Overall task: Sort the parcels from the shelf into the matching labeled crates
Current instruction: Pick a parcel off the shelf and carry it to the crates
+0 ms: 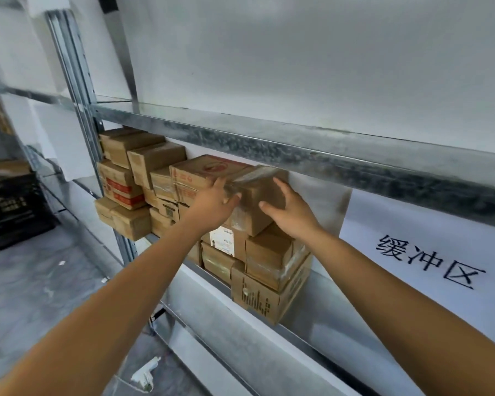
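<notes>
Your left hand [215,201] and right hand [290,208] clasp the taped parcel [257,192] from either side, fingers curled round its edges, atop the stack [269,261] at its right end on the shelf [326,304]. Lift slightly, then draw it near, keeping under the beam [297,147] above.

We find ourselves in a parcel storeroom or small warehouse. Galvanised steel shelving [297,144] carries stacked cardboard parcels [155,164], one bearing a white shipping label [222,240]. A white sheet [429,258] printed with large Chinese characters sits in the same bay. A black plastic crate [15,207] stands on the concrete floor [40,281].
</notes>
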The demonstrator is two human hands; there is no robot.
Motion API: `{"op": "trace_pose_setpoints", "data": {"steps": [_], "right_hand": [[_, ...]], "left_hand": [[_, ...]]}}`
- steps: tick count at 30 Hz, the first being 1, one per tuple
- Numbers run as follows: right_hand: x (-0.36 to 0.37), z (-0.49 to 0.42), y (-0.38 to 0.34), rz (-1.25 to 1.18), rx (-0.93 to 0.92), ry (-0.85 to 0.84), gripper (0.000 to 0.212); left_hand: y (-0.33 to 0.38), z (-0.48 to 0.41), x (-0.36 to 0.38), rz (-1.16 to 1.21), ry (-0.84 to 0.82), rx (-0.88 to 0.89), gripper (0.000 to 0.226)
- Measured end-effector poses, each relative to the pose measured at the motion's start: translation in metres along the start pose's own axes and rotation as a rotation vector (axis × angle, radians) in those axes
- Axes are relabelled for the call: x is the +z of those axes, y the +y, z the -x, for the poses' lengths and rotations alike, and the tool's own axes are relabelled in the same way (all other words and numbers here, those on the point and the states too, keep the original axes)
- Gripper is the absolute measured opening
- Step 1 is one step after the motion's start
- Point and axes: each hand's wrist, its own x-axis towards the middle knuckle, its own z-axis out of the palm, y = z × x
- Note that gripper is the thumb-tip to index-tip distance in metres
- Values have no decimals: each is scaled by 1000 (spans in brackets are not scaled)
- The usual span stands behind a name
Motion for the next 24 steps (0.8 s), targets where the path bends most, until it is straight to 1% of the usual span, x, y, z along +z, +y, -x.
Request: {"op": "trace_pose_setpoints", "data": {"steps": [3,6,11,15,19,22,24], "right_hand": [[6,-18,-9,-5,2,-28,68],[13,-30,-12,-40,52,-21,60],[26,-33,-11,-173,96,59,48],[32,-26,-15,-235,131,151,46],[32,-15,-18,-269,154,240,42],[32,-5,-21,-274,152,285,42],[32,2,-22,-284,139,303,44]], "left_hand": [[-5,-15,-1,9,-14,-15,53],[-8,-27,0,30,10,-4,49],[-13,-38,1,106,-1,25,41],[-14,-41,2,276,-38,-1,42],[-3,-37,-1,582,-117,-86,38],[-1,-31,1,643,-154,-70,39],[-2,-27,2,740,-162,-80,35]]}}
